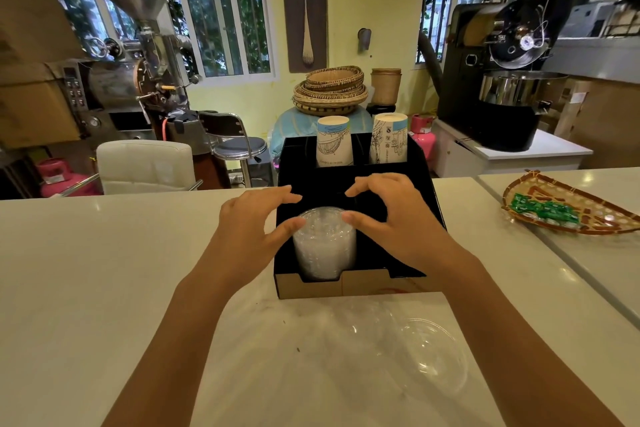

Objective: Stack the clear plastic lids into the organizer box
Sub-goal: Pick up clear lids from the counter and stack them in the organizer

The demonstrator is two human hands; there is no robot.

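A: What's closest on the white counter (104, 288)?

B: A loose clear lid (431, 354) lies flat at the near right, on crinkled clear plastic wrap (329, 340) spread just in front of the organizer box (408, 184). The counter's left half is bare right up to its far edge.

A: And the hands?

B: Both reach over the box's low front wall. The left hand (256, 215) and right hand (384, 211) are spread open, fingers curled, thumbs touching the top rim of the stack of clear lids (323, 243) from either side. Neither has closed round it; whether they press or merely rest, I cannot tell.

A: Where does the stack sit?

B: Upright in the front-left compartment, showing through a notch in the front wall. The compartment to its right looks dark and open.

A: Further back?

B: Two stacks of paper cups (334, 140) stand in the rear slots. To the right, across a seam in the counter, a woven tray (554, 194) holds green packets (540, 210), well apart from the box
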